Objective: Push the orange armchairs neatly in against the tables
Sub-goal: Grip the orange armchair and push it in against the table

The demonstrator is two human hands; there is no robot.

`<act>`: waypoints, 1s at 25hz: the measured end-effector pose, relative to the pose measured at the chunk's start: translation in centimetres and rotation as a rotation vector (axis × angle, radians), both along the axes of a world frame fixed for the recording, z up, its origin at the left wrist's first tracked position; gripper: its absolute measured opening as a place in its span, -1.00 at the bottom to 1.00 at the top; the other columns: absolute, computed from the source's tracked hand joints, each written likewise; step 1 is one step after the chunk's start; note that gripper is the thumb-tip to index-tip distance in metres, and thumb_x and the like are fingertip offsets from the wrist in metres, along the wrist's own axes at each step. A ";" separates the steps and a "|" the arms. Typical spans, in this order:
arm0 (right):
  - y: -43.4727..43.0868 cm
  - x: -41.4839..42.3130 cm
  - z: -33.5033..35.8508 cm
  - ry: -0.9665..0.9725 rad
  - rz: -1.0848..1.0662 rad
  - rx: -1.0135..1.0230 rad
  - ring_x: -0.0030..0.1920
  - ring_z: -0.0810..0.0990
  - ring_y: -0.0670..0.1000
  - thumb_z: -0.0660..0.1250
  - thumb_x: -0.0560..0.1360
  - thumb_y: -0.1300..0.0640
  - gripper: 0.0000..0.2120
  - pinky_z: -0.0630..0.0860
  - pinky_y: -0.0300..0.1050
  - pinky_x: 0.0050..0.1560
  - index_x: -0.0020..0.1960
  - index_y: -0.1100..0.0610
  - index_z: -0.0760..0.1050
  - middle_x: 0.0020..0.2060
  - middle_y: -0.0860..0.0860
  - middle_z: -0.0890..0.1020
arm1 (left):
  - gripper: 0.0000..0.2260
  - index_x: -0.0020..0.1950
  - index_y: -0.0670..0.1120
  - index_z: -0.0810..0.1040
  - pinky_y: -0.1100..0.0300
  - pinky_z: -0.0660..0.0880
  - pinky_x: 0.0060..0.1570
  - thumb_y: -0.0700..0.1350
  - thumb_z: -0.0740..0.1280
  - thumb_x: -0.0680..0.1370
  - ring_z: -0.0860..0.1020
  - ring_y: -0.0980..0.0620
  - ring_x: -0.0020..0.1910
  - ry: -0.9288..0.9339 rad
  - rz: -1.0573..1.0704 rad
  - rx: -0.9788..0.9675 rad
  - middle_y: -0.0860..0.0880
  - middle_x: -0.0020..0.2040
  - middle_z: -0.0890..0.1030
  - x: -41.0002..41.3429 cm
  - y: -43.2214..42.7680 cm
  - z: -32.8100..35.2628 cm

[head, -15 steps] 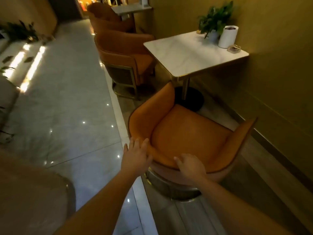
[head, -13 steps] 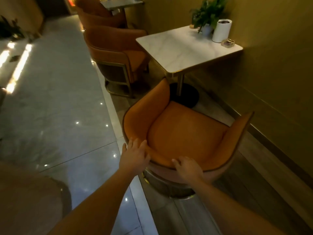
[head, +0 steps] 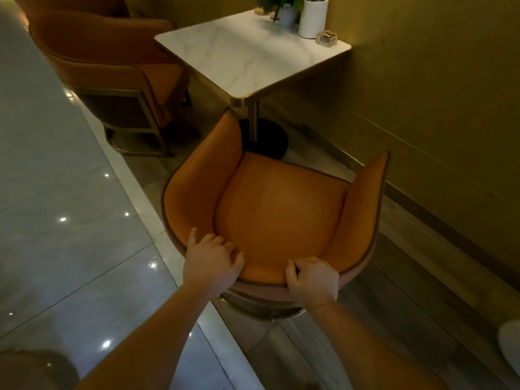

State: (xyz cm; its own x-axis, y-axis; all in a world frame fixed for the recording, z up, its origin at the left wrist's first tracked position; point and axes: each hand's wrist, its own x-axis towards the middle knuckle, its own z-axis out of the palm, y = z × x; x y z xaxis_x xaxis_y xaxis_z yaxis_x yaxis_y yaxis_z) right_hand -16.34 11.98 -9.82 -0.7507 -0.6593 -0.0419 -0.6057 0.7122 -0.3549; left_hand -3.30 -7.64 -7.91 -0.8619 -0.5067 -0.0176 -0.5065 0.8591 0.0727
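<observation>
While both our hands clamp its curved backrest rim, left hand w/ fingers draped over, right hand curled tight, the orange leather tub armchair sits just short of the white marble-top square table, facing it.

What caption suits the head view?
Both hands, left hand and right hand, grip the orange armchair facing the marble table.

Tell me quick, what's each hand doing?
Left hand: closed on the orange armchair backrest rim.
Right hand: closed on the same rim.
</observation>
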 end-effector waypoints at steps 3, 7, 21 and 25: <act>0.2 -0.5 -0.6 0.007 0.031 -0.057 -0.41 0.40 -0.13 -0.04 0.55 -0.16 -0.50 0.47 -0.09 -0.30 -0.43 0.00 0.42 -0.48 -0.11 0.45 | -0.46 -0.14 0.07 0.67 -0.19 0.21 0.42 0.28 -0.04 0.59 0.57 0.05 -0.02 0.048 0.003 0.018 0.12 -0.15 0.66 0.0 0.1 -0.5; 1.5 -3.0 -1.3 0.028 0.053 -0.084 -0.40 0.46 -0.09 0.08 0.55 -0.09 -0.55 0.49 -0.07 -0.30 -0.43 0.03 0.48 -0.46 -0.09 0.50 | -0.45 -0.17 0.06 0.64 -0.21 0.17 0.42 0.29 -0.06 0.57 0.53 0.06 -0.05 0.022 0.029 0.054 0.12 -0.21 0.61 -1.8 1.9 0.1; 9.0 -22.4 -0.5 -0.112 0.083 0.023 -0.09 0.54 -0.24 0.21 0.61 -0.01 -0.79 0.47 -0.16 0.00 -0.04 -0.22 0.60 -0.09 -0.27 0.62 | -0.33 0.04 0.13 0.50 -0.26 0.22 0.31 0.48 -0.26 0.49 0.44 0.00 0.10 -0.073 -0.150 0.282 0.08 -0.04 0.51 -14.1 7.3 0.0; 7.0 -22.2 0.9 -0.287 0.050 0.132 0.03 0.54 -0.19 0.17 0.55 -0.27 -0.77 0.38 -0.23 -0.03 0.01 -0.25 0.56 0.02 -0.26 0.58 | -0.26 0.26 0.18 0.51 -0.25 0.12 0.40 0.50 -0.26 0.48 0.42 0.00 0.30 -0.029 -0.083 0.218 0.11 0.18 0.56 -13.7 4.6 -1.4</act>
State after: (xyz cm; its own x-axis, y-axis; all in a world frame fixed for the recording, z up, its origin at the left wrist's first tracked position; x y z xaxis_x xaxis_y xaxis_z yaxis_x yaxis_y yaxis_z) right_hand -38.52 19.02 -8.93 -0.6628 -0.6698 -0.3348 -0.5295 0.7354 -0.4229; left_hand -17.04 -3.07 -9.28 -0.8981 -0.4153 -0.1444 -0.4392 0.8636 0.2475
